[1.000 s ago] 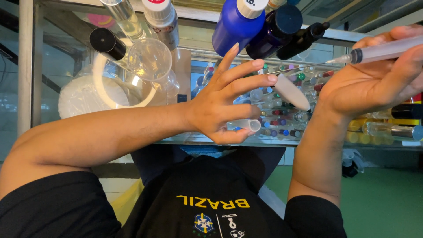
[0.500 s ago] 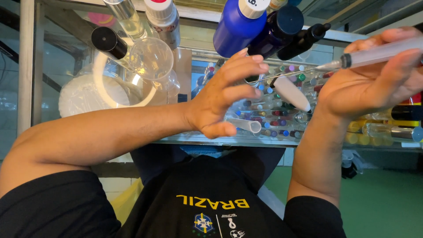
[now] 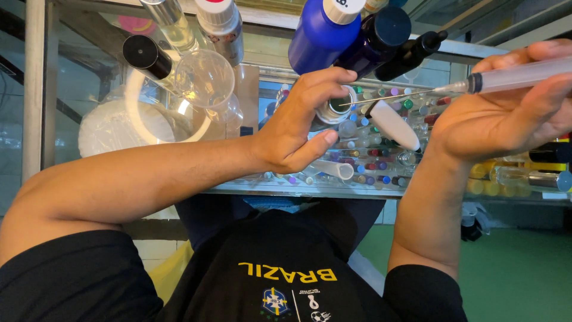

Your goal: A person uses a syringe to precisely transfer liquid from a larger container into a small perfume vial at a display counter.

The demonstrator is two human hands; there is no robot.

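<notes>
The left hand (image 3: 298, 128), splayed open a second ago, now curls around a small open vial (image 3: 341, 106) above the glass table (image 3: 286, 189). At three o'clock, the right hand (image 3: 506, 116) grips a syringe (image 3: 518, 74), its needle tip reaching the vial's mouth; blue bottles (image 3: 325, 33) stand at twelve.

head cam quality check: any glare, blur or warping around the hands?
Head view: sharp on both hands; the left hand around a small open glass vial and the right hand with the clear plastic syringe show no motion blur. Glare spots sit on the clear glass flask and glass tabletop. Wide-angle warping stretches the blue plastic bottle at the top edge.
</notes>
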